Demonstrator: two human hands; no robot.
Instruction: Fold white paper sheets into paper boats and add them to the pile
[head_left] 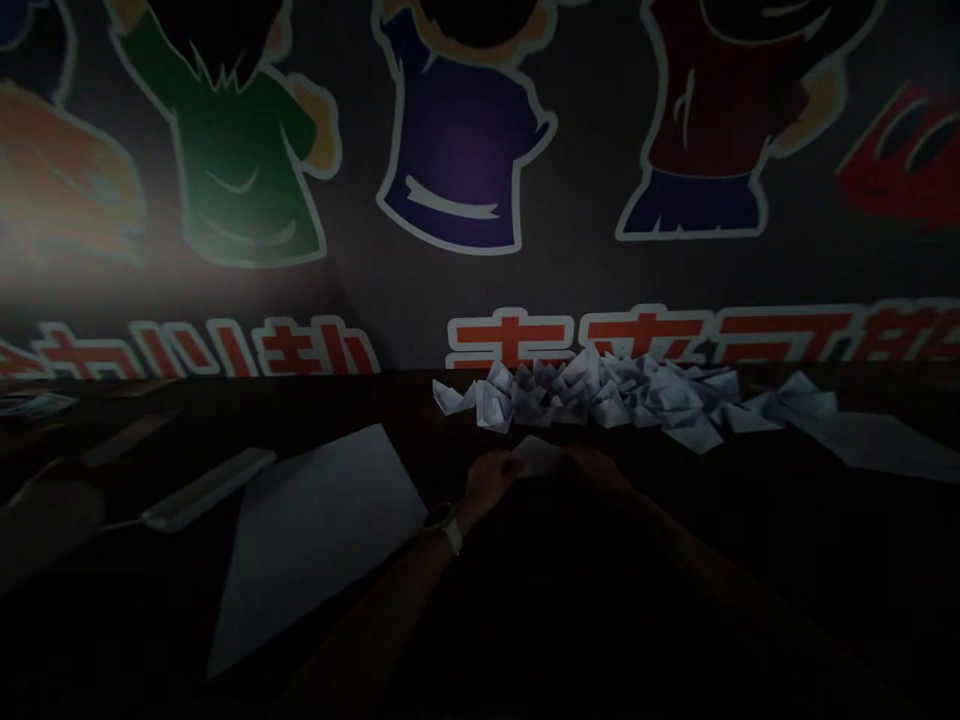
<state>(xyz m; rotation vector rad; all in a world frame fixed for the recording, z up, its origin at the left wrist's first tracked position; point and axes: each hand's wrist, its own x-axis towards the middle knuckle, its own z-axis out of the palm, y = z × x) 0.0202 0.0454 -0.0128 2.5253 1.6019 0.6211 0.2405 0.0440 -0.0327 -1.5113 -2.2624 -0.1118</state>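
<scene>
Between my two hands is a small piece of folded white paper [537,456], held just above the dark table. My left hand [489,478], with a watch on its wrist, grips the paper's left edge. On the opposite edge, my right hand [598,468] has its fingers closed, though they are dim and hard to make out. Right behind the hands lies a heap of folded paper boats [600,390]. To the left of my left wrist rests a large white sheet of paper [322,540], flat on the table.
A white, slim device with a cable [210,490] lies left of the large sheet. At the far left is a blurred pale shape [52,520]. Another flat sheet [885,445] lies at the right. Behind the table stands a wall with cartoon figures [465,150].
</scene>
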